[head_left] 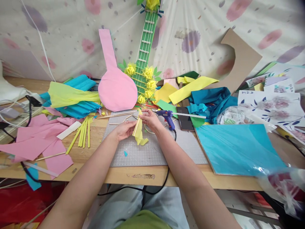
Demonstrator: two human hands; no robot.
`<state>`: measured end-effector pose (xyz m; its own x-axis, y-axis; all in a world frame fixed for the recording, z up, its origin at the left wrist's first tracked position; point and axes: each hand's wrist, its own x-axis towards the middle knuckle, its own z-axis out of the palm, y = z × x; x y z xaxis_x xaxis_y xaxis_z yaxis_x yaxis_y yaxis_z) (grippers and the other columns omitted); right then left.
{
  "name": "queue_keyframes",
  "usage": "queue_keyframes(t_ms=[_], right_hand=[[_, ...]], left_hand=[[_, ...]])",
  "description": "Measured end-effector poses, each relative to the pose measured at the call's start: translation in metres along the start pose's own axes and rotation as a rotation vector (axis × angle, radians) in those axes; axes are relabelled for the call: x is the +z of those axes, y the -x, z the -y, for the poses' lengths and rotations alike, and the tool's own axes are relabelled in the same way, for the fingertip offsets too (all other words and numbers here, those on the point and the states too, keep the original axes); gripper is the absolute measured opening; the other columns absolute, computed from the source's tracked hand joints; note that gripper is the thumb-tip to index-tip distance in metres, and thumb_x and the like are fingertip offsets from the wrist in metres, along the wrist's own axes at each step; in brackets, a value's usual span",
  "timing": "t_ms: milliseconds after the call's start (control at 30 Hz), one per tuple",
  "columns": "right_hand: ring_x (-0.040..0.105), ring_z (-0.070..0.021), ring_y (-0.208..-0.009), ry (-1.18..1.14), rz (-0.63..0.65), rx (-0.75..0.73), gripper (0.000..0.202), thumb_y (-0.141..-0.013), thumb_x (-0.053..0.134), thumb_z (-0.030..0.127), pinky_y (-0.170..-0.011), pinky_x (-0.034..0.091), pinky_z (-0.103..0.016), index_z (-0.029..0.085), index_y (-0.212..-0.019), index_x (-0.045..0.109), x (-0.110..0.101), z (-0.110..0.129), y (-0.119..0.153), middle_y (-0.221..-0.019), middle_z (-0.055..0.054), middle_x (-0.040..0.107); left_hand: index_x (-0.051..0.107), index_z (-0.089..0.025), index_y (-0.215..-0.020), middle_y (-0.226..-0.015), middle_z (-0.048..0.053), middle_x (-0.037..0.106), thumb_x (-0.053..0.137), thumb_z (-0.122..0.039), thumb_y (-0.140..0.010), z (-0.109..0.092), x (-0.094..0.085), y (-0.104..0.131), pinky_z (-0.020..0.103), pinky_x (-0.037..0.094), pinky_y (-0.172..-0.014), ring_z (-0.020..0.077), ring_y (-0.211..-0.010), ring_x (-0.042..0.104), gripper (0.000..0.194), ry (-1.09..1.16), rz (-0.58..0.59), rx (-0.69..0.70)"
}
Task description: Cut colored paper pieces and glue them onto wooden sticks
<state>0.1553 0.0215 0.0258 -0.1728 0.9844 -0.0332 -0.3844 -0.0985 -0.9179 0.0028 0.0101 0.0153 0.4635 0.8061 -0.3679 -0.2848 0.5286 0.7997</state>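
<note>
Over the grey cutting mat (147,156), both of my hands pinch a folded strip of yellow crepe paper (137,128). My left hand (125,130) grips its left edge from below. My right hand (150,120) holds its upper end between thumb and fingers. A loose tail of the paper hangs down toward the mat. What lies inside the fold is too small to make out. Just right of my right hand, a blue hot glue gun (168,118) lies with a white glue stick poking out of its back.
A pink banjo-shaped cutout (118,89) and a green guitar-like neck with yellow flowers (145,57) lean at the back. Yellow paper strips (83,135) and pink scraps (35,136) lie left. A phone (185,119) and a blue sheet (238,146) lie right. A black cable crosses the front edge.
</note>
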Motion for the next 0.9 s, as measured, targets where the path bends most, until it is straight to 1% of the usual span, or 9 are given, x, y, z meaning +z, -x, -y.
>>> queue_keyframes(t_ms=[200, 300, 367, 467, 567, 633, 700, 767, 900], right_hand=[[0.054, -0.0071, -0.053, -0.006, -0.044, -0.039, 0.046, -0.048, 0.075, 0.022, -0.054, 0.044, -0.021, 0.020, -0.082, 0.044, -0.001, -0.003, 0.000, -0.060, 0.008, 0.056], [0.053, -0.0069, -0.052, 0.001, -0.084, -0.068, 0.047, -0.048, 0.075, 0.023, -0.053, 0.044, -0.021, 0.020, -0.083, 0.043, 0.002, -0.006, 0.000, -0.058, 0.009, 0.055], [0.054, -0.0077, -0.053, 0.019, -0.112, -0.076, 0.047, -0.051, 0.074, 0.026, -0.054, 0.045, -0.022, 0.020, -0.085, 0.042, 0.004, -0.008, 0.000, -0.059, 0.008, 0.056], [0.059, -0.0102, -0.059, 0.048, -0.138, -0.052, 0.045, -0.059, 0.069, 0.034, -0.058, 0.046, -0.025, 0.021, -0.090, 0.038, 0.007, -0.008, 0.003, -0.067, 0.004, 0.060], [0.059, -0.0104, -0.062, 0.124, -0.090, -0.009, 0.046, -0.063, 0.066, 0.038, -0.061, 0.045, -0.025, 0.022, -0.095, 0.038, 0.009, -0.008, 0.008, -0.073, 0.003, 0.061], [0.057, -0.0095, -0.062, 0.233, -0.029, 0.013, 0.049, -0.062, 0.067, 0.036, -0.060, 0.044, -0.023, 0.022, -0.098, 0.039, 0.010, -0.008, 0.013, -0.074, 0.004, 0.060], [0.056, -0.0098, -0.063, 0.365, 0.029, 0.002, 0.055, -0.057, 0.071, 0.032, -0.059, 0.042, -0.023, 0.022, -0.101, 0.040, 0.012, -0.010, 0.016, -0.074, 0.005, 0.058], [0.056, -0.0111, -0.065, 0.491, 0.044, -0.045, 0.061, -0.052, 0.073, 0.028, -0.060, 0.041, -0.024, 0.022, -0.103, 0.040, 0.014, -0.012, 0.018, -0.073, 0.006, 0.057], [0.055, -0.0135, -0.069, 0.695, -0.058, -0.148, 0.062, -0.051, 0.072, 0.028, -0.065, 0.041, -0.028, 0.023, -0.105, 0.040, 0.018, -0.020, 0.017, -0.072, 0.006, 0.056]], left_hand=[[0.064, -0.012, -0.073, -0.064, 0.004, 0.066, 0.061, -0.018, -0.072, -0.002, 0.005, 0.003, 0.018, 0.048, -0.050, 0.0100, -0.053, 0.060, 0.006, -0.056, 0.025, 0.015], [0.064, -0.012, -0.073, -0.064, 0.005, 0.066, 0.064, -0.022, -0.069, -0.001, 0.010, 0.005, 0.020, 0.048, -0.051, 0.0107, -0.053, 0.060, 0.011, -0.129, 0.031, 0.056], [0.064, -0.011, -0.074, -0.065, 0.005, 0.066, 0.067, -0.023, -0.065, 0.001, 0.013, 0.004, 0.022, 0.049, -0.051, 0.0122, -0.054, 0.061, 0.015, -0.169, -0.027, 0.108], [0.063, -0.011, -0.076, -0.065, 0.005, 0.066, 0.067, -0.025, -0.063, 0.003, 0.016, -0.001, 0.024, 0.049, -0.053, 0.0133, -0.056, 0.061, 0.019, -0.126, -0.186, 0.261], [0.061, -0.012, -0.075, -0.065, 0.003, 0.066, 0.066, -0.025, -0.062, 0.004, 0.016, -0.005, 0.023, 0.049, -0.057, 0.0127, -0.059, 0.062, 0.019, -0.010, -0.321, 0.432], [0.060, -0.013, -0.075, -0.066, 0.003, 0.066, 0.066, -0.024, -0.061, 0.002, 0.015, -0.006, 0.023, 0.049, -0.059, 0.0128, -0.062, 0.063, 0.019, 0.046, -0.376, 0.509], [0.059, -0.013, -0.075, -0.068, 0.002, 0.065, 0.066, -0.023, -0.060, 0.001, 0.014, -0.006, 0.025, 0.049, -0.062, 0.0138, -0.065, 0.063, 0.019, 0.073, -0.414, 0.551], [0.057, -0.013, -0.075, -0.069, 0.002, 0.065, 0.067, -0.021, -0.059, 0.001, 0.013, -0.007, 0.026, 0.049, -0.064, 0.0149, -0.068, 0.064, 0.020, 0.087, -0.441, 0.563], [0.054, -0.014, -0.075, -0.070, 0.001, 0.064, 0.067, -0.020, -0.058, 0.002, 0.016, -0.006, 0.027, 0.050, -0.064, 0.0156, -0.069, 0.064, 0.022, 0.098, -0.453, 0.572]])
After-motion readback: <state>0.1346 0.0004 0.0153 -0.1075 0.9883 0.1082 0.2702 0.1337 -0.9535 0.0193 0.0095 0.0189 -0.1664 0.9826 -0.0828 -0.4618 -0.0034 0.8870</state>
